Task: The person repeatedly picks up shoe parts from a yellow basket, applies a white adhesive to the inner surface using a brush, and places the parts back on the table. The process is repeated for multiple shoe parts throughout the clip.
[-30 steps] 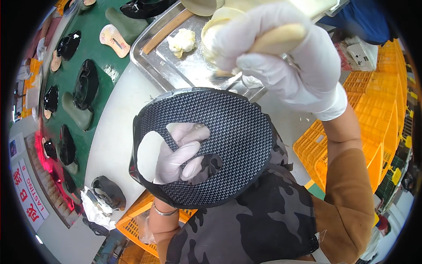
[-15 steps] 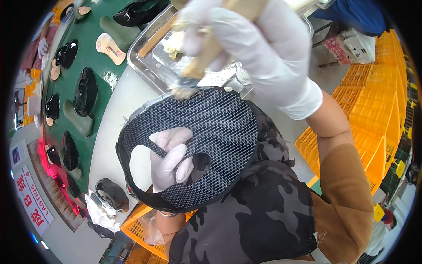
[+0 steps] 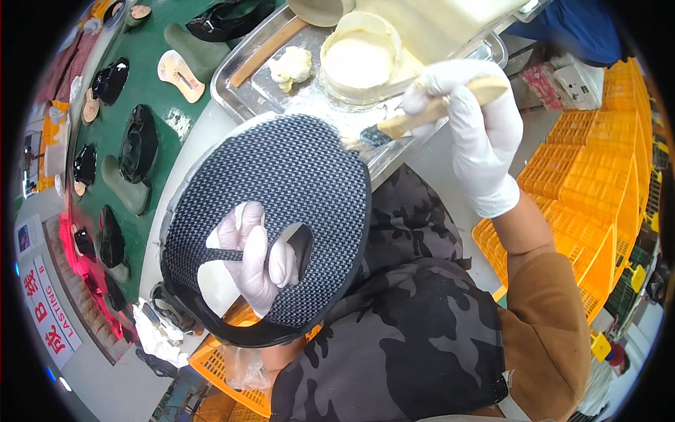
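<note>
A black shoe upper (image 3: 309, 183) with a grey-patterned mesh lining is held lining side up over my lap and the table edge. My left hand (image 3: 256, 260), in a white glove, shows through its openings, with fingers curled around a strap of it. Also gloved in white, my right hand (image 3: 485, 133) grips a brush (image 3: 436, 111) by its wooden handle. The brush's bristles are at the upper's far right edge; whether they touch it I cannot tell. Just beyond stands a round tub (image 3: 394, 46) of creamy white paste.
The tub is in a metal tray (image 3: 223, 88) with a wooden stick (image 3: 267, 53) and a whitish lump (image 3: 292, 67). On the left, a green surface (image 3: 169, 144) carries several black shoes and an insole (image 3: 181, 76). Orange crates (image 3: 562, 190) are stacked at right.
The brush has gone from the upper's far edge to its right side, my right hand moving right and nearer. My left hand has shifted the upper left and turned it. The tub is now uncovered.
</note>
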Tool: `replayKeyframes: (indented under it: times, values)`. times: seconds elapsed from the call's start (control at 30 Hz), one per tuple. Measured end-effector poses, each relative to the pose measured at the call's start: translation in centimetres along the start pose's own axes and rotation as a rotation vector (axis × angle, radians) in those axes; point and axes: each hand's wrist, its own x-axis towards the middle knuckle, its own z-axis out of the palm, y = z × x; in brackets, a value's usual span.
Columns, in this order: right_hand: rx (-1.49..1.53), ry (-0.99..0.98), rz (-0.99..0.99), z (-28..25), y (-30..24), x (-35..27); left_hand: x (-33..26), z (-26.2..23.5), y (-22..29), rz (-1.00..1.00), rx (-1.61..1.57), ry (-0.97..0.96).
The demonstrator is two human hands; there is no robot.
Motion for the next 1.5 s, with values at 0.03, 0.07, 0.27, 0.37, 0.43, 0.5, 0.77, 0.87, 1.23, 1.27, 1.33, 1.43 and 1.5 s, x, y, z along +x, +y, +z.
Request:
replayKeyframes:
  times: [0.03, 0.07, 0.27, 0.37, 0.43, 0.5, 0.77, 0.87, 1.23, 1.27, 1.33, 1.43, 1.5]
  values:
    - [-0.018, -0.019, 0.003, -0.2, -0.2, -0.3, 0.0, 0.1, 0.1, -0.007, 0.024, 0.050]
    - [-0.036, -0.039, 0.006, -0.5, -0.4, -0.5, 0.1, 0.4, 0.3, -0.015, 0.047, 0.101]
    - [-0.003, 0.073, -0.181, -0.1, -0.9, 2.7, 0.5, 1.2, 0.8, -0.035, 0.253, 0.117]
    - [0.187, 0.086, -0.172, 1.2, -0.8, 4.6, 0.5, 0.4, 1.7, -0.064, 0.323, -0.016]
    - [0.201, 0.086, -0.115, 1.4, -0.2, 4.6, 0.6, 0.2, 2.1, -0.035, 0.275, -0.022]
    - [0.122, 0.124, -0.094, 1.1, 0.5, 3.8, 1.1, -0.3, 1.9, 0.011, 0.209, -0.077]
    - [0.323, 0.209, 0.213, 1.8, -0.7, -1.5, 2.8, 2.9, 0.5, 0.221, 0.101, 0.075]
    - [0.330, 0.195, 0.332, 1.4, -1.9, -1.6, 3.3, 2.7, 0.0, 0.302, 0.062, -0.049]
    - [-0.576, -0.569, -0.400, 1.3, -2.0, 2.4, 6.0, 6.4, 1.0, 0.534, 0.297, 0.520]
    - [-0.642, -0.645, -0.480, 2.2, -1.9, 2.7, 6.1, 7.7, 1.2, 0.600, 0.273, 0.442]
    - [-0.692, -0.621, -0.643, 3.0, -1.6, 2.7, 6.8, 7.7, 1.0, 0.692, 0.303, 0.461]
    - [-0.727, -0.594, -0.679, 2.4, -2.6, 4.5, 7.1, 6.7, 0.3, 0.786, 0.414, 0.240]
    - [-0.774, -0.543, -0.749, 1.5, -2.2, 5.6, 6.8, 5.1, 0.3, 0.487, 0.310, 0.076]
